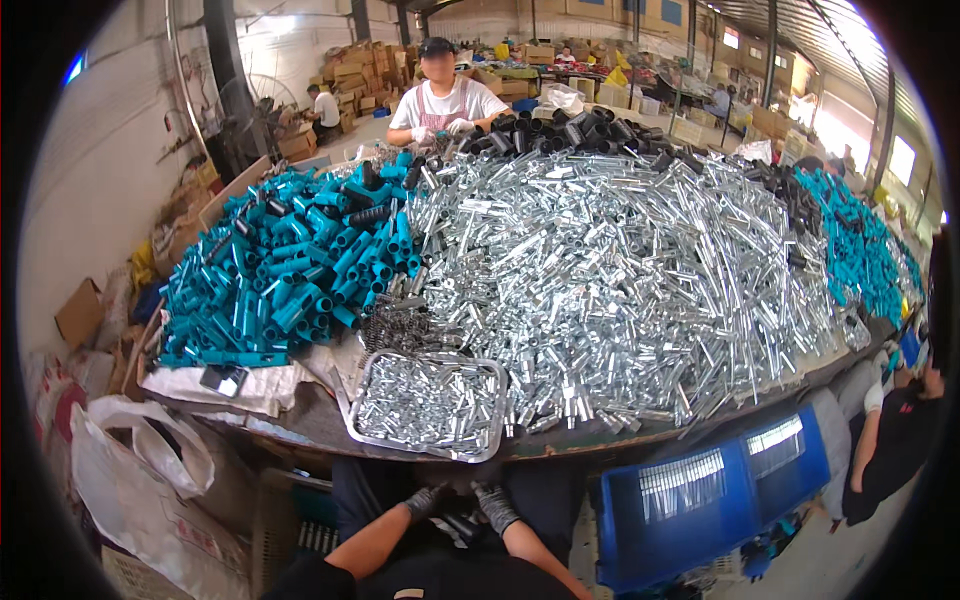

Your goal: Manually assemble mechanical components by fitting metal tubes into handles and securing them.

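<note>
A wide dark worktable [300, 420] was seen, loaded almost to its edge. The largest heap on it was a broad pile of short shiny silver metal tubes [640, 270], filling the centre and the 2 o'clock side. At 10 o'clock a smaller heap of teal plastic tube sleeves [290, 270] was lying, and at 12 o'clock a row of black plastic sleeves [570, 130], where another person in white gloves was seated. At 4 o'clock two blue plastic crates [710, 500] were placed under the table edge.

A shallow rectangular metal tray [352, 425], filled with the same silver tubes, was set at the near edge, its long axis running across, from 9 to 3 o'clock.

The left hand [425, 500] and the right hand [493, 505], both in dark knitted gloves, were held close together in the lap, below the table. The tray lay at 12 o'clock from them, just above, slightly nearer to the left hand. Some small dark object seemed to be gripped between them, but how far the fingers were closed could not be told.
</note>
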`<move>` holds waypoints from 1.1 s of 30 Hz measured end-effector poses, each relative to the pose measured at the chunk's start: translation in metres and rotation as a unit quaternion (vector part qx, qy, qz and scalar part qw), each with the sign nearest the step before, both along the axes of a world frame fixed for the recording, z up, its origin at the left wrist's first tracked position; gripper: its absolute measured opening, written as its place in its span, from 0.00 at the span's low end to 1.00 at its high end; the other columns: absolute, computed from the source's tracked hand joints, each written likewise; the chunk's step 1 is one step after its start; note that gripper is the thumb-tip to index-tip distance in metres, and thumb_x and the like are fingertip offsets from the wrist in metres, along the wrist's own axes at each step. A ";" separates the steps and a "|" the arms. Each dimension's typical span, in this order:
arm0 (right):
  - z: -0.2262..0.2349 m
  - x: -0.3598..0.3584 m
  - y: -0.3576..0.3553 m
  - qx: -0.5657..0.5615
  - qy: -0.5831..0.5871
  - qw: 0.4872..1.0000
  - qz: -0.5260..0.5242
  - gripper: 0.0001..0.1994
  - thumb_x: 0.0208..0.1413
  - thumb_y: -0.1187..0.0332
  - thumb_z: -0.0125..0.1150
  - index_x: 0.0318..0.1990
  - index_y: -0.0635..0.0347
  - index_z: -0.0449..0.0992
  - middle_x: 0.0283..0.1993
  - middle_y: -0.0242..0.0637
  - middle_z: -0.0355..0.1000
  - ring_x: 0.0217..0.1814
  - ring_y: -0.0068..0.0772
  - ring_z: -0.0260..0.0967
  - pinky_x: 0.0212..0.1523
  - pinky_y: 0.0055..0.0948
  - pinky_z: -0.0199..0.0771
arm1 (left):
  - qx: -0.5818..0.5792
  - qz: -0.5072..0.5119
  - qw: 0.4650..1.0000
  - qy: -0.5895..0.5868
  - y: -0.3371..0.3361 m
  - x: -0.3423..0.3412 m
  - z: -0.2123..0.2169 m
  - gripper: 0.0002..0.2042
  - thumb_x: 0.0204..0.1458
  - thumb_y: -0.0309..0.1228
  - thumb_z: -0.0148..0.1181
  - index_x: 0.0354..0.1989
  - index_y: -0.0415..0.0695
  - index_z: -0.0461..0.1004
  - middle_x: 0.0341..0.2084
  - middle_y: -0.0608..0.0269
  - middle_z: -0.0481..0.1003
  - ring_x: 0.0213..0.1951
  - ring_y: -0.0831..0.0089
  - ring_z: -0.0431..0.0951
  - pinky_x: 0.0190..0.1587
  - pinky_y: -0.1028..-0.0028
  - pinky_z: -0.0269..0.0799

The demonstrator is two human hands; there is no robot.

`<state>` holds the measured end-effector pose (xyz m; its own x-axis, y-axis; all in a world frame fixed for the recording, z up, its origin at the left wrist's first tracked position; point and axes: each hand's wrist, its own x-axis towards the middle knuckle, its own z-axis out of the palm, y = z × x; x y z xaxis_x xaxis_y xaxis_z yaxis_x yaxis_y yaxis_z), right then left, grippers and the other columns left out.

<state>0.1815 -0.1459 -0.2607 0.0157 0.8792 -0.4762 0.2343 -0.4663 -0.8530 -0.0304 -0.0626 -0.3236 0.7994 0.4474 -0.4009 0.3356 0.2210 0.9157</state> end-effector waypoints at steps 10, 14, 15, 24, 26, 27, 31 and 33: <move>-0.035 -0.004 0.010 0.047 0.004 0.990 -0.133 0.20 0.55 0.52 0.57 0.42 0.61 0.75 0.40 0.44 0.75 0.41 0.42 0.72 0.45 0.35 0.69 | 0.379 0.085 0.882 0.268 -0.058 0.052 0.115 0.25 0.58 0.50 0.39 0.48 0.40 0.73 0.46 0.44 0.72 0.51 0.50 0.69 0.55 0.62 0.63; 0.000 -0.003 0.005 0.042 -0.054 0.996 -0.050 0.19 0.56 0.54 0.56 0.44 0.61 0.76 0.42 0.45 0.76 0.43 0.42 0.72 0.47 0.34 0.69 | 0.317 0.089 0.899 0.289 -0.053 0.050 0.125 0.26 0.57 0.51 0.39 0.48 0.41 0.73 0.46 0.44 0.72 0.50 0.50 0.70 0.55 0.61 0.63; -0.005 -0.001 0.005 0.050 -0.051 0.997 -0.025 0.19 0.57 0.55 0.55 0.45 0.62 0.76 0.42 0.45 0.76 0.44 0.42 0.72 0.47 0.34 0.69 | 0.311 0.090 0.903 0.282 -0.052 0.049 0.124 0.26 0.57 0.52 0.39 0.49 0.43 0.73 0.47 0.46 0.72 0.51 0.51 0.70 0.55 0.61 0.63; -0.021 -0.002 -0.002 0.082 -0.192 0.978 0.022 0.14 0.55 0.60 0.54 0.43 0.59 0.77 0.43 0.47 0.75 0.45 0.47 0.72 0.47 0.35 0.71 | 0.226 0.115 0.951 0.176 -0.037 0.040 0.071 0.28 0.55 0.54 0.44 0.55 0.47 0.69 0.51 0.46 0.70 0.53 0.51 0.70 0.56 0.64 0.63; -0.021 -0.001 -0.003 0.097 -0.184 0.977 0.035 0.12 0.55 0.63 0.52 0.41 0.58 0.77 0.42 0.46 0.75 0.45 0.47 0.72 0.48 0.36 0.71 | 0.216 0.125 0.952 0.176 -0.037 0.042 0.065 0.29 0.54 0.54 0.46 0.59 0.48 0.64 0.53 0.47 0.69 0.54 0.52 0.69 0.56 0.64 0.63; -0.021 0.001 -0.003 0.095 -0.187 0.977 0.034 0.12 0.55 0.63 0.52 0.41 0.58 0.77 0.42 0.46 0.75 0.45 0.47 0.72 0.48 0.36 0.71 | 0.214 0.124 0.953 0.174 -0.037 0.043 0.069 0.29 0.54 0.54 0.46 0.59 0.48 0.64 0.53 0.47 0.69 0.54 0.52 0.69 0.56 0.64 0.63; -0.022 0.003 -0.004 0.103 -0.192 0.976 0.034 0.11 0.54 0.64 0.52 0.40 0.57 0.77 0.41 0.45 0.75 0.44 0.47 0.72 0.47 0.36 0.71 | 0.199 0.132 0.958 0.157 -0.042 0.043 0.083 0.30 0.54 0.54 0.47 0.60 0.45 0.63 0.52 0.46 0.69 0.54 0.52 0.69 0.56 0.64 0.64; -0.023 0.002 -0.004 0.103 -0.204 0.973 0.043 0.11 0.54 0.64 0.52 0.40 0.57 0.77 0.41 0.45 0.75 0.44 0.48 0.72 0.47 0.36 0.71 | 0.198 0.135 0.958 0.160 -0.042 0.043 0.084 0.31 0.54 0.54 0.48 0.60 0.45 0.63 0.52 0.46 0.69 0.54 0.52 0.69 0.56 0.64 0.63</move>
